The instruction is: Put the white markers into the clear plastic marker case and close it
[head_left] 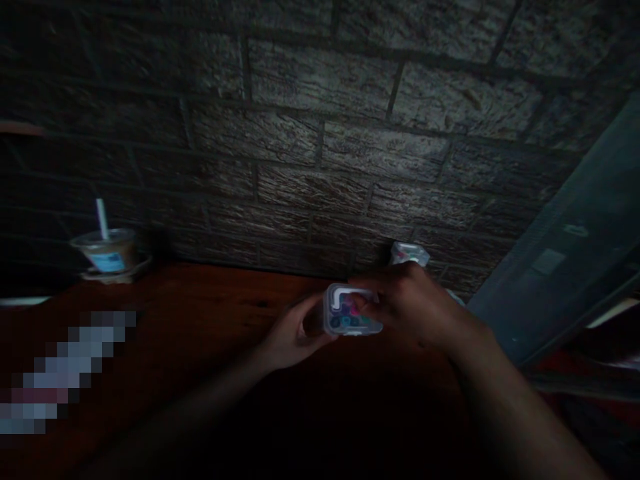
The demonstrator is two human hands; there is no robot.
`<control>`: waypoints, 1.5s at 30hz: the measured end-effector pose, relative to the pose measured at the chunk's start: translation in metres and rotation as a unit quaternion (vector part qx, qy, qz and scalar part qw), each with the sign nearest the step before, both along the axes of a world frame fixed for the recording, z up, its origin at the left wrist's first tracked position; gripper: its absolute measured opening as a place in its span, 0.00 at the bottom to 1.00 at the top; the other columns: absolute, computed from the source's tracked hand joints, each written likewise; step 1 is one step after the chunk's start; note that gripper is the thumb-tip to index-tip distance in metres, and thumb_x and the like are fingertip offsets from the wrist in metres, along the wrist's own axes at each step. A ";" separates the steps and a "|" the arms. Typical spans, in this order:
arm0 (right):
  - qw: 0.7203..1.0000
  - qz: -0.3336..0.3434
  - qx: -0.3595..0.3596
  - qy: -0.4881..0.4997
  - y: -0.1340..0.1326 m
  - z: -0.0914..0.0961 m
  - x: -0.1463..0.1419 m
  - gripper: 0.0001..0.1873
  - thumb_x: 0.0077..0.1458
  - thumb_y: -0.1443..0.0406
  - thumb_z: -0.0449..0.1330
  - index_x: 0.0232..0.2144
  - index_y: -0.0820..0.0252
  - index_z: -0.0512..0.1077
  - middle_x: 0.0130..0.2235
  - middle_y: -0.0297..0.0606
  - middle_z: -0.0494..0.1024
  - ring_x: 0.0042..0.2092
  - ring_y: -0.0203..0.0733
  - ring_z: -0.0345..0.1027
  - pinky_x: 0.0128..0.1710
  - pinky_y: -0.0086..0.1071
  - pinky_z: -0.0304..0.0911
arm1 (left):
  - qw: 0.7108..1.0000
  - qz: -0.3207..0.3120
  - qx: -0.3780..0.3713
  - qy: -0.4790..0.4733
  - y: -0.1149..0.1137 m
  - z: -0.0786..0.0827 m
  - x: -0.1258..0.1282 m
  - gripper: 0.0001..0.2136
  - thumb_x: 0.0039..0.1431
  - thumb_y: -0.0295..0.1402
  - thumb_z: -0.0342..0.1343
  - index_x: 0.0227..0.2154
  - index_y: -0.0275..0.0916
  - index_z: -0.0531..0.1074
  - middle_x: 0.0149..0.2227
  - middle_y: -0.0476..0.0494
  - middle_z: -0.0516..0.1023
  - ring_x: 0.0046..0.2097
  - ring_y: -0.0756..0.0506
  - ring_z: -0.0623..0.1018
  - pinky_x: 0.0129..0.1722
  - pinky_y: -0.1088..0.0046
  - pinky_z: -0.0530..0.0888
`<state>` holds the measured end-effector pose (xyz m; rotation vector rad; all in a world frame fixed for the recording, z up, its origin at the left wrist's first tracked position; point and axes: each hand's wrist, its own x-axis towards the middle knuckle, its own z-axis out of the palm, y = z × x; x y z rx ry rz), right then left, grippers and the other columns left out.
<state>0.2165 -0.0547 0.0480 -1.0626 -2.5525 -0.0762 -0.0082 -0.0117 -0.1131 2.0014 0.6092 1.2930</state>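
Observation:
A small clear plastic box (346, 325) with rounded corners is held above the wooden table. Several small coloured round pieces, blue, purple, pink and green, show through it. My left hand (295, 337) grips the box from the left, thumb and fingers bent round its side. From the right, my right hand (400, 297) reaches over the box with curled fingers at its upper right part. Whether those fingertips press on the lid or reach inside is hard to tell in the dim light. Behind my right hand stands a second clear plastic box (410, 253), partly hidden.
A dark wooden table (220, 300) meets a rough brick wall (320, 120). At the left stands a plastic cup (107, 252) with a straw, beside a blurred-out pale strip (70, 370). A grey-green panel (555, 247) slants along the right.

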 end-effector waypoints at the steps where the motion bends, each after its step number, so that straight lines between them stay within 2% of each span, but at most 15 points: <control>1: 0.999 -0.005 0.026 -0.022 -0.001 0.000 -0.003 0.07 0.64 0.65 0.63 0.41 0.54 0.83 0.34 0.38 0.87 0.32 0.45 0.79 0.31 0.35 0.63 | 1.000 0.006 0.001 -0.005 0.001 0.000 0.000 0.31 0.55 0.35 0.71 0.62 0.43 0.70 0.58 0.35 0.79 0.57 0.35 0.81 0.57 0.49 0.78; 4: 0.994 -0.004 0.094 -0.048 -0.003 -0.003 -0.009 0.08 0.66 0.66 0.60 0.41 0.57 0.81 0.36 0.42 0.86 0.34 0.46 0.79 0.33 0.36 0.66 | 1.000 0.026 0.011 -0.012 0.001 0.001 -0.001 0.30 0.55 0.35 0.70 0.61 0.44 0.70 0.57 0.35 0.80 0.55 0.35 0.82 0.56 0.50 0.79; 6: 0.993 0.011 0.116 -0.029 -0.004 -0.003 -0.010 0.07 0.65 0.67 0.61 0.41 0.58 0.81 0.40 0.45 0.85 0.38 0.48 0.80 0.36 0.37 0.70 | 0.999 0.039 0.028 -0.009 0.002 0.002 -0.001 0.29 0.55 0.34 0.70 0.60 0.43 0.71 0.56 0.35 0.80 0.54 0.35 0.82 0.55 0.50 0.79; 9: 0.993 0.058 0.104 0.027 -0.008 0.001 -0.010 0.10 0.63 0.68 0.62 0.46 0.57 0.79 0.48 0.45 0.84 0.47 0.50 0.79 0.46 0.40 0.74 | 0.997 0.064 0.048 -0.021 0.003 0.005 -0.002 0.28 0.55 0.33 0.70 0.59 0.42 0.72 0.55 0.36 0.81 0.54 0.36 0.82 0.56 0.51 0.79; 11: 0.992 0.081 0.091 0.044 -0.014 0.004 -0.009 0.13 0.65 0.70 0.61 0.49 0.54 0.79 0.50 0.43 0.83 0.49 0.48 0.78 0.48 0.40 0.75 | 0.994 0.082 0.058 -0.033 0.004 0.007 -0.004 0.28 0.55 0.33 0.70 0.59 0.42 0.72 0.54 0.36 0.81 0.54 0.36 0.81 0.55 0.53 0.79; 13: 0.991 0.088 0.091 0.043 -0.021 0.006 -0.007 0.14 0.66 0.71 0.59 0.49 0.52 0.79 0.50 0.42 0.83 0.48 0.47 0.79 0.46 0.39 0.76 | 0.991 0.101 0.081 -0.029 0.004 0.008 -0.006 0.27 0.55 0.31 0.69 0.58 0.42 0.72 0.53 0.37 0.81 0.53 0.36 0.81 0.52 0.55 0.80; 16: 0.990 0.089 0.107 0.035 -0.033 0.009 -0.007 0.15 0.66 0.71 0.59 0.48 0.49 0.80 0.49 0.41 0.84 0.44 0.48 0.80 0.38 0.38 0.77 | 0.983 0.129 0.133 -0.011 0.004 0.010 -0.010 0.26 0.54 0.28 0.67 0.57 0.42 0.73 0.51 0.37 0.81 0.51 0.37 0.81 0.48 0.57 0.81; 20: 0.990 0.085 0.108 0.031 -0.049 0.013 -0.009 0.20 0.64 0.71 0.61 0.51 0.43 0.80 0.45 0.39 0.85 0.39 0.47 0.81 0.32 0.35 0.78 | 0.970 0.150 0.192 -0.014 0.000 0.011 -0.012 0.29 0.52 0.27 0.68 0.58 0.42 0.71 0.52 0.35 0.81 0.51 0.37 0.82 0.48 0.58 0.82; 23: 0.992 0.084 0.088 0.026 -0.057 0.016 -0.010 0.24 0.64 0.70 0.59 0.57 0.40 0.77 0.43 0.38 0.86 0.40 0.47 0.82 0.33 0.34 0.80 | 0.966 0.156 0.206 -0.021 -0.003 0.012 -0.012 0.30 0.51 0.28 0.69 0.59 0.43 0.71 0.54 0.34 0.80 0.52 0.36 0.82 0.49 0.58 0.82; 29: 0.991 0.087 0.099 0.009 -0.065 0.013 -0.003 0.32 0.62 0.67 0.63 0.63 0.27 0.71 0.47 0.33 0.86 0.48 0.53 0.81 0.43 0.42 0.82 | 0.965 0.135 0.217 -0.053 -0.010 0.015 -0.010 0.31 0.53 0.28 0.69 0.61 0.46 0.71 0.55 0.37 0.80 0.53 0.37 0.82 0.51 0.58 0.82; 32: 0.991 0.086 0.100 -0.004 -0.071 0.016 -0.002 0.33 0.61 0.65 0.64 0.64 0.27 0.70 0.51 0.31 0.85 0.50 0.53 0.81 0.46 0.41 0.81 | 0.964 0.126 0.224 -0.062 -0.014 0.018 -0.008 0.28 0.57 0.29 0.66 0.61 0.47 0.71 0.54 0.37 0.80 0.52 0.37 0.83 0.49 0.59 0.83; 36: 0.992 0.075 0.099 -0.009 -0.078 0.020 -0.002 0.31 0.60 0.61 0.66 0.63 0.27 0.71 0.52 0.32 0.85 0.50 0.55 0.80 0.43 0.41 0.81 | 0.964 0.126 0.226 -0.068 -0.017 0.020 -0.006 0.26 0.58 0.33 0.66 0.60 0.48 0.72 0.52 0.39 0.81 0.50 0.37 0.84 0.48 0.59 0.84; 41: 0.994 0.058 0.090 0.018 -0.075 0.018 0.001 0.29 0.64 0.60 0.63 0.65 0.32 0.70 0.51 0.36 0.84 0.47 0.53 0.81 0.42 0.40 0.80 | 0.971 0.115 0.200 -0.057 -0.016 0.013 -0.006 0.24 0.59 0.33 0.64 0.58 0.44 0.73 0.53 0.35 0.81 0.50 0.36 0.83 0.49 0.57 0.84; 45: 0.989 0.068 0.128 0.028 -0.070 0.015 0.002 0.25 0.66 0.63 0.59 0.63 0.38 0.72 0.50 0.41 0.84 0.47 0.53 0.80 0.41 0.40 0.80 | 0.975 0.114 0.189 -0.033 -0.016 0.009 -0.005 0.27 0.55 0.31 0.68 0.59 0.44 0.73 0.53 0.35 0.81 0.50 0.35 0.83 0.50 0.55 0.83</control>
